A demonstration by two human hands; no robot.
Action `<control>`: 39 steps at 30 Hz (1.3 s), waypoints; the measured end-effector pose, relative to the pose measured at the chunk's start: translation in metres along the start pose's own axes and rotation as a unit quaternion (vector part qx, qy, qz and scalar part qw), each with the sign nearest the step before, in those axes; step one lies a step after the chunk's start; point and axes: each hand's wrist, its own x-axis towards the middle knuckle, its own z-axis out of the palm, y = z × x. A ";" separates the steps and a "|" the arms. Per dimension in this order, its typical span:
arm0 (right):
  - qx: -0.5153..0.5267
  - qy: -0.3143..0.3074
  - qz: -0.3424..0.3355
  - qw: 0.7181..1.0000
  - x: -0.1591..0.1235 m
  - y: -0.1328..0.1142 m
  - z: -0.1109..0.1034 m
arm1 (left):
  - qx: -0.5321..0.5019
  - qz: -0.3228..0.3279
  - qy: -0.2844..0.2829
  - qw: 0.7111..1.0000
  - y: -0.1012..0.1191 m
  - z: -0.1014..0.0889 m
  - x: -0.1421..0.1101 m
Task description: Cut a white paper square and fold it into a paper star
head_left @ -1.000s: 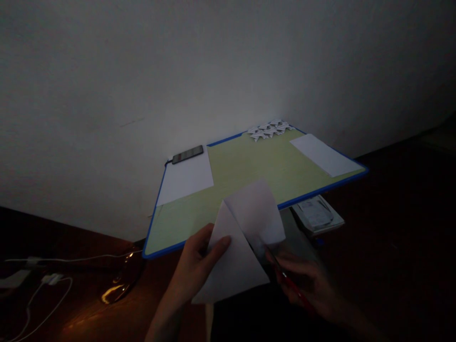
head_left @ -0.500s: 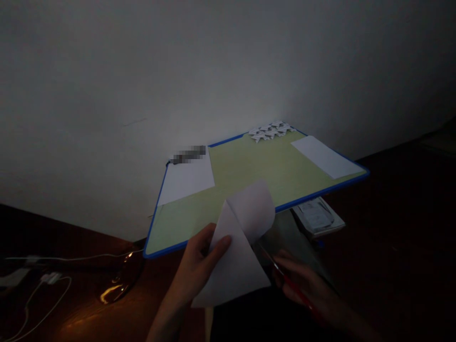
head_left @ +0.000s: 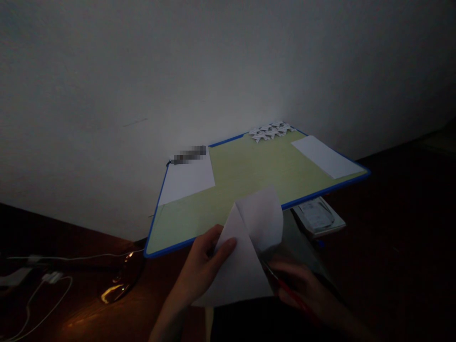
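My left hand [head_left: 206,261] pinches a folded sheet of white paper [head_left: 240,268], thumb on the near face and fingers behind it. The sheet hangs in front of the table's near edge, and its upper right part curls away as a flap. My right hand [head_left: 302,285] is closed on red-handled scissors [head_left: 294,297], low on the right. Their blades point up and left and meet the paper's right edge; the tips are partly hidden by the sheet and dim light.
A yellow-green table [head_left: 252,166] with a blue rim stands against the wall. Several small folded paper pieces [head_left: 272,130] lie at its back edge. White sheets [head_left: 187,178] rest at the left, another sheet [head_left: 327,156] at the right. Below are a book [head_left: 318,218] and white cables [head_left: 53,278].
The paper and my left hand have shifted slightly right. The flap has swung right, and the scissor blades now sit closer against the paper's edge.
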 end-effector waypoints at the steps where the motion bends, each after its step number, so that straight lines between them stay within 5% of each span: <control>1: -0.010 0.004 -0.011 1.000 0.002 -0.002 0.001 | 0.001 0.003 -0.007 1.000 0.000 0.000 0.000; 6: -0.029 -0.008 -0.085 0.996 0.011 -0.010 0.008 | 0.006 0.008 -0.026 1.000 0.000 0.003 -0.002; 10: -0.030 0.063 -0.128 0.989 0.016 -0.016 0.016 | -0.006 0.006 -0.033 0.999 -0.002 0.005 -0.003; 15: 0.006 0.014 -0.105 0.994 0.020 -0.027 0.021 | -0.012 0.010 -0.046 0.999 -0.005 0.008 -0.003; 22: -0.009 0.078 -0.056 0.995 0.016 -0.007 0.027 | 0.001 0.012 -0.045 0.999 -0.002 0.011 -0.001; 33: -0.011 0.045 -0.076 0.996 0.018 -0.025 0.027 | 0.005 0.013 -0.028 1.000 -0.003 0.016 0.003; 39: 0.005 0.058 -0.064 0.996 0.013 -0.013 0.028 | 0.043 0.021 -0.018 0.999 -0.006 0.017 0.004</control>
